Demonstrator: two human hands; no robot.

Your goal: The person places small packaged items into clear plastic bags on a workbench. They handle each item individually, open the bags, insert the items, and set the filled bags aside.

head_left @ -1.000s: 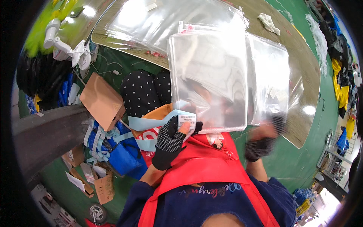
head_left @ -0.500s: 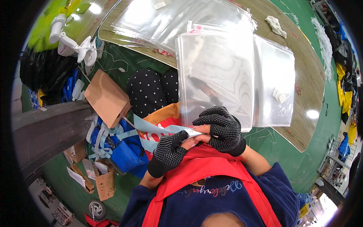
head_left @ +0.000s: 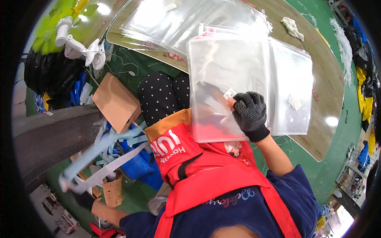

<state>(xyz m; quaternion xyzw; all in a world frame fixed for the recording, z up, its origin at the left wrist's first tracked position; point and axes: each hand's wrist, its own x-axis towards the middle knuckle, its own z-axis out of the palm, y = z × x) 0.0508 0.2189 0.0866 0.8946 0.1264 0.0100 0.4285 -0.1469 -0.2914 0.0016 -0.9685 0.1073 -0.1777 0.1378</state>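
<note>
Here, white label juts from right grip.

Shows large white block letters across the lap of the red apron, with a smaller white line beside them. Bears pale script on the chest of the navy top. Carries tiny black marks, too small to read, on the white label at the right hand. Gives only blurry dark print on the cardboard box.
</note>
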